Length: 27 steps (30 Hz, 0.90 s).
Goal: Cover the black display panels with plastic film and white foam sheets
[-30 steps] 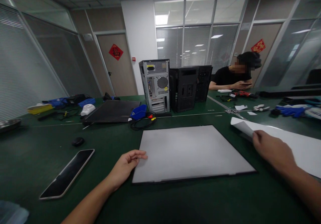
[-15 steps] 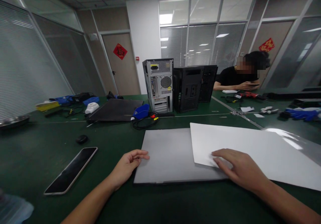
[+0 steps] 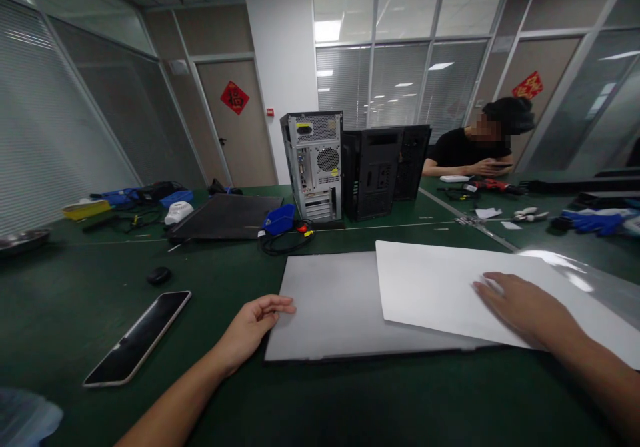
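Observation:
A flat grey display panel [image 3: 325,307] with a thin black frame lies on the table in front of me. At its left edge is my left hand [image 3: 253,330], its fingers bent together over the rim and the thumb close beneath. A large white sheet [image 3: 425,280] overlaps the panel's right part and reaches far to the right. My right hand [image 3: 525,307] lies over this sheet, palm down with its fingers stretched out. Whether it presses on the sheet is hard to tell.
Computer cases [image 3: 315,167] stand upright behind the panel, with a blue connector and cable [image 3: 280,220] before them. A phone [image 3: 137,340] and a black puck [image 3: 159,275] lie left. A person [image 3: 470,150] sits across the table. Blue gloves [image 3: 597,221] lie right.
My right hand has moved right and slightly away across the white sheet, from near its left corner. My left hand has stayed at the panel's edge. The view has shifted slightly.

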### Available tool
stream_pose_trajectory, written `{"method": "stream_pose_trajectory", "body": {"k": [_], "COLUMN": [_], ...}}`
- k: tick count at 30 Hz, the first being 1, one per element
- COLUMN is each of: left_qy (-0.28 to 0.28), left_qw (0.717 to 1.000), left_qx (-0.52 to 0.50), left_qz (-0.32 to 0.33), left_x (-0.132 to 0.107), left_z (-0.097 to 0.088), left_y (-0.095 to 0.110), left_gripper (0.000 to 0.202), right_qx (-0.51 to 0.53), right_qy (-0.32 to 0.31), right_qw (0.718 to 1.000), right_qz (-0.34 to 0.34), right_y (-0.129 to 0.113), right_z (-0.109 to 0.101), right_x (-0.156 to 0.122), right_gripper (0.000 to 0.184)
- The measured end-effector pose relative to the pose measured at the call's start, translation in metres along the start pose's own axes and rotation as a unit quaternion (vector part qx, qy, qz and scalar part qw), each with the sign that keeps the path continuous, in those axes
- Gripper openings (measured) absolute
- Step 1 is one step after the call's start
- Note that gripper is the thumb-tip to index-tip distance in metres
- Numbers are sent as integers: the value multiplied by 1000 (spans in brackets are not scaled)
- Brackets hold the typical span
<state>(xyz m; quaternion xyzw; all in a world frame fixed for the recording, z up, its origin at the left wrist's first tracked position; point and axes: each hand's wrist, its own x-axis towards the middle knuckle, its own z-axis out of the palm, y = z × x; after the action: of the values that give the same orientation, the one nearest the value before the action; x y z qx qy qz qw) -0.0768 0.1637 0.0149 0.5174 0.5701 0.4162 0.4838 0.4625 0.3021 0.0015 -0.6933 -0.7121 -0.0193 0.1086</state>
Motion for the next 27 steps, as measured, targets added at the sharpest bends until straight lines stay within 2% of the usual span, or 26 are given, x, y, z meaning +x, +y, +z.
{"method": "stream_pose_trajectory", "body": {"k": [8,12,16,19,23,27], "left_qy": [5,6,-2,-3,5,8], "left_qw": [1000,1000,1000,1000,1000,999], "left_qx": [9,8,5,10,24,39], "left_qz": [3,2,1,-2,7,0], "left_x": [0,-1,-2,-2,-1,-3], "left_z": [0,0,-1,0,0,-1], "left_y": [-1,0,1,1,1,4], "left_gripper": [32,31,31,32,30,33], "right_qx": [26,59,86,67,36,32], "right_qy": [-17,-19,-1,12,-6,-10], "right_qw": [998,994,991,995,998,996], "right_qz": [-54,-95,-100,-76,-54,-80], "right_y": [-46,-57,-50,-33,-11,-11], "right_z": [-3,1,5,8,17,21], "right_x": [-14,-16,-11,-3,4,3], "right_gripper": [70,69,68,70,71,69]}}
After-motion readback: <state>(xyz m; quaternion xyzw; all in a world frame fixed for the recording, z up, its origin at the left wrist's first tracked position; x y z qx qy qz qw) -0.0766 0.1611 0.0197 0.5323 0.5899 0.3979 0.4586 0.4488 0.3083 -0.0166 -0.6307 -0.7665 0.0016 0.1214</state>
